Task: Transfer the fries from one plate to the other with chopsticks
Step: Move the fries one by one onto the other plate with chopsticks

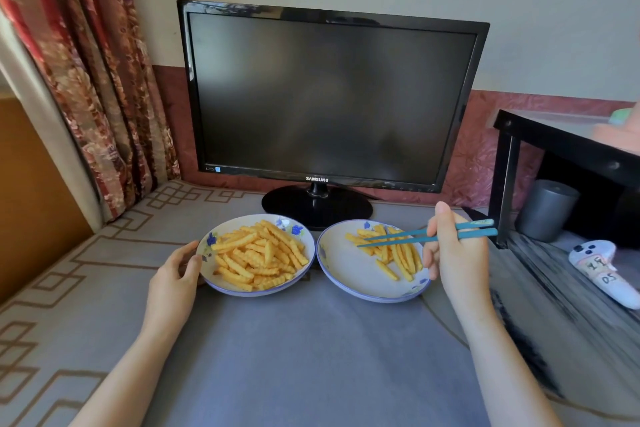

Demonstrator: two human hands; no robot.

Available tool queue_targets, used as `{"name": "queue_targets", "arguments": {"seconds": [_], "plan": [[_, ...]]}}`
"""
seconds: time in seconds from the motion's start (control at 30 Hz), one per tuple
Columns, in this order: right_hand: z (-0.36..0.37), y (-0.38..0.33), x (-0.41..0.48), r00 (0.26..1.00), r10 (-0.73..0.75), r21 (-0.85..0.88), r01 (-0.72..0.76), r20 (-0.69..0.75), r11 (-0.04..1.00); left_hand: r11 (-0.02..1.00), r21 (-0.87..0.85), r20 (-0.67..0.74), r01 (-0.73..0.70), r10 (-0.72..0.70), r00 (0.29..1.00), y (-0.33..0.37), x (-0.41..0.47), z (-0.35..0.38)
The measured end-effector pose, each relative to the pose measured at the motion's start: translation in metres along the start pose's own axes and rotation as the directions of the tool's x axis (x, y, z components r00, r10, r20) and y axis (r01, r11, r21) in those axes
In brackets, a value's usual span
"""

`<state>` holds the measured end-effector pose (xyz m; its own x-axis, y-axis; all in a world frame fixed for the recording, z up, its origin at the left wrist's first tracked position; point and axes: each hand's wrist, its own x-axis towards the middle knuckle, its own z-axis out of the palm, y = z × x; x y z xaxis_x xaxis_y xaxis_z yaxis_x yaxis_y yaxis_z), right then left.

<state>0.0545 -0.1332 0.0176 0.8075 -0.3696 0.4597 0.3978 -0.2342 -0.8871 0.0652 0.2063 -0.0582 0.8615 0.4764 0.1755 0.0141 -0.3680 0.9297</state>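
Right now the right hand (457,253) is gripping a pair of teal chopsticks (408,237), fingers curled round their upper ends, and is reaching over the right plate (334,262) from its 3 o'clock side. The tips are pointing toward 9 o'clock and lying slightly apart over the small heap of fries (398,255) there; whether they are pinching a fry I cannot tell. The left hand (176,270) is holding the left plate (221,284) at its 9 o'clock rim, thumb and curled fingers touching it. That plate is carrying the larger pile of fries (259,253). Both plates are sitting just beside each other on a grey cloth (304,357). A dark monitor (329,97) is standing at 12 o'clock behind them, a patterned curtain (97,73) is hanging at 10 o'clock, and a white controller (599,267) is lying at 3 o'clock near a grey cup (547,210)
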Motion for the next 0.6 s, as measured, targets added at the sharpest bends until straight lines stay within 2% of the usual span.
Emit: {"name": "queue_targets", "arguments": {"seconds": [0.4,0.6], "plan": [[0.006,-0.003,-0.006,0.994,0.048,0.161,-0.032,-0.100,0.986,1.000,-0.013,0.003,-0.002,0.002,1.000,-0.001,0.001,0.001],[0.035,-0.025,-0.011,0.995,0.096,0.265,-0.098,0.019,0.959,1.000,0.005,0.006,0.004,-0.004,1.000,-0.004,0.003,0.000]]}}
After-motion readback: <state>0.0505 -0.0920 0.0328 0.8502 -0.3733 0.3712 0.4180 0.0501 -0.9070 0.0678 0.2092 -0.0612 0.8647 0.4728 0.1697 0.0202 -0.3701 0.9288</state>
